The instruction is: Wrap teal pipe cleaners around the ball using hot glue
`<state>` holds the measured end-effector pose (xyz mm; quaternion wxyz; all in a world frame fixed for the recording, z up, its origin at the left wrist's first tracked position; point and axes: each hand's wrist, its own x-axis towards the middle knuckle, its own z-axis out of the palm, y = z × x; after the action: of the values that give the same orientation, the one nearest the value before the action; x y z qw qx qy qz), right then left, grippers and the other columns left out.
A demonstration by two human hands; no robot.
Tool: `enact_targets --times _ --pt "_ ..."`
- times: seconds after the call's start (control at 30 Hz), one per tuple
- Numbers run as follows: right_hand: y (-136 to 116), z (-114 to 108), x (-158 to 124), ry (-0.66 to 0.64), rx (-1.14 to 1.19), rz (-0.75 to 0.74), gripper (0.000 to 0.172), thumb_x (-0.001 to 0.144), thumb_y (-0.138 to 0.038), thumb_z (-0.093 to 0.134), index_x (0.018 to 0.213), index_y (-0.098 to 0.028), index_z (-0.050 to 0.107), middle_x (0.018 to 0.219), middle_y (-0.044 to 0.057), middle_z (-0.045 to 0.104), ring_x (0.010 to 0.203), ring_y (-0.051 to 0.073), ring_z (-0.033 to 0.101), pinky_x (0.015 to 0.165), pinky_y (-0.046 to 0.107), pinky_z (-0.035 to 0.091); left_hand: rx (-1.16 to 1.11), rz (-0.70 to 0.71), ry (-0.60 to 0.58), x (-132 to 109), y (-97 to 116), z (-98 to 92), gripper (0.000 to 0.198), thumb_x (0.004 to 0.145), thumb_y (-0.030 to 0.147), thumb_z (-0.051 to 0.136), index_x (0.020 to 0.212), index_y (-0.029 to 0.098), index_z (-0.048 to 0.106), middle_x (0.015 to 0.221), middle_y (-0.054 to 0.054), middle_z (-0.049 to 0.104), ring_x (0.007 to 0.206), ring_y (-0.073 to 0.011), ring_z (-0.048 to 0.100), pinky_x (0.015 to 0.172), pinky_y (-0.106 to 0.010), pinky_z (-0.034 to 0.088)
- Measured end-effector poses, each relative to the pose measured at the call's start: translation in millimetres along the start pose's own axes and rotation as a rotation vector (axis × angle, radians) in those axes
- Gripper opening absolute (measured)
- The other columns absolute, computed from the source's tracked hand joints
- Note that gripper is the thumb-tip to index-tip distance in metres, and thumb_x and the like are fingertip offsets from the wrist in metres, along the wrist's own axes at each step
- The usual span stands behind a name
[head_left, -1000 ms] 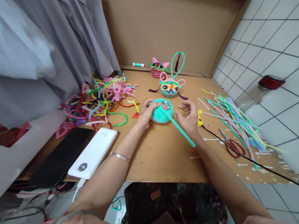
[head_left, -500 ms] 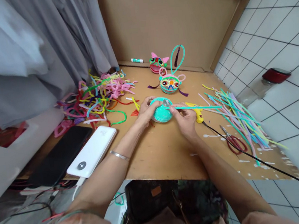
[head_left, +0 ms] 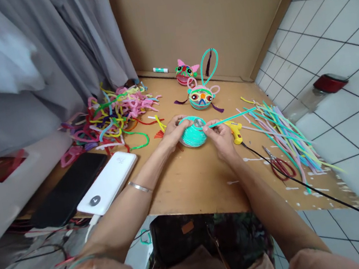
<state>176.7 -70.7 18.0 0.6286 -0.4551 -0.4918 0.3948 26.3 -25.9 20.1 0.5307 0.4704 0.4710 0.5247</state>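
A teal ball wound with pipe cleaner (head_left: pixel 192 137) rests on the cardboard work surface (head_left: pixel 189 182). My left hand (head_left: pixel 171 132) wraps round the ball's left side. My right hand (head_left: pixel 220 136) pinches a teal pipe cleaner (head_left: pixel 232 117) against the ball's top, where a small clear opening shows. The loose end of that pipe cleaner sticks out to the right, over a yellow glue gun (head_left: pixel 235 132) lying just beside my right hand.
Two finished pipe-cleaner animal heads (head_left: pixel 200 96) stand further back. A tangle of coloured pipe cleaners (head_left: pixel 113 117) lies left, a bundle of straight ones (head_left: pixel 282 133) right, with red scissors (head_left: pixel 280 166). A white power bank (head_left: pixel 108 184) and black phone (head_left: pixel 63 191) lie front left.
My right hand swung the teal pipe cleaner from pointing down toward me to pointing right, and moved in against the ball. The left hand kept hold of the ball.
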Motion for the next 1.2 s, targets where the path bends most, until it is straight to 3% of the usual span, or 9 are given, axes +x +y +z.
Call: enact_targets --times 0.17,0.33,0.57,0.8,1.2 --pt "-1.7 -0.4 0.1 -0.005 0.002 0.064 0.029 0.058 -0.036 0.076 0.073 -0.022 0.056 0.064 -0.007 0.053 0.061 0.010 0.048 0.060 0.024 0.039 -0.009 -0.034 -0.037 -1.2 -0.3 -0.3 0.031 0.059 0.036 0.071 0.084 0.020 0.064 0.078 -0.001 0.064 0.079 -0.0190 0.057 0.070 -0.029 0.045" --pt "-2.8 -2.5 -1.4 0.008 -0.052 0.009 0.028 0.060 -0.032 0.073 0.080 -0.023 0.055 0.080 -0.004 0.054 0.074 0.013 0.049 0.068 0.026 0.041 -0.008 -0.043 -0.065 -2.3 -2.8 1.7 0.034 0.058 0.036 0.071 0.088 0.021 0.063 0.080 0.000 0.065 0.078 -0.0185 0.057 0.071 -0.029 0.044" --pt "1.2 -4.7 -1.0 -0.067 -0.067 0.036 0.027 0.059 -0.027 0.066 0.084 -0.025 0.055 0.098 -0.001 0.052 0.089 0.017 0.047 0.079 0.029 0.040 0.021 0.024 -0.110 -5.9 -1.5 4.4 0.038 0.056 0.034 0.071 0.090 0.020 0.063 0.086 -0.001 0.066 0.084 -0.0185 0.058 0.076 -0.029 0.046" --pt "0.8 -7.5 0.0 -0.160 -0.083 0.014 0.039 0.062 -0.030 0.071 0.097 -0.028 0.056 0.111 0.001 0.055 0.102 0.020 0.049 0.085 0.031 0.042 0.052 0.004 -0.170 -6.3 2.1 -0.8 0.040 0.058 0.035 0.069 0.094 0.019 0.065 0.088 -0.002 0.066 0.085 -0.0198 0.059 0.075 -0.029 0.047" --pt "0.8 -6.8 0.1 -0.206 -0.026 -0.012 0.050 0.060 -0.036 0.080 0.103 -0.028 0.056 0.109 0.001 0.058 0.105 0.019 0.054 0.089 0.032 0.047 0.049 0.064 -0.219 -4.1 -2.3 -1.6 0.040 0.061 0.035 0.068 0.097 0.018 0.065 0.097 -0.002 0.068 0.098 -0.0218 0.061 0.089 -0.033 0.047"
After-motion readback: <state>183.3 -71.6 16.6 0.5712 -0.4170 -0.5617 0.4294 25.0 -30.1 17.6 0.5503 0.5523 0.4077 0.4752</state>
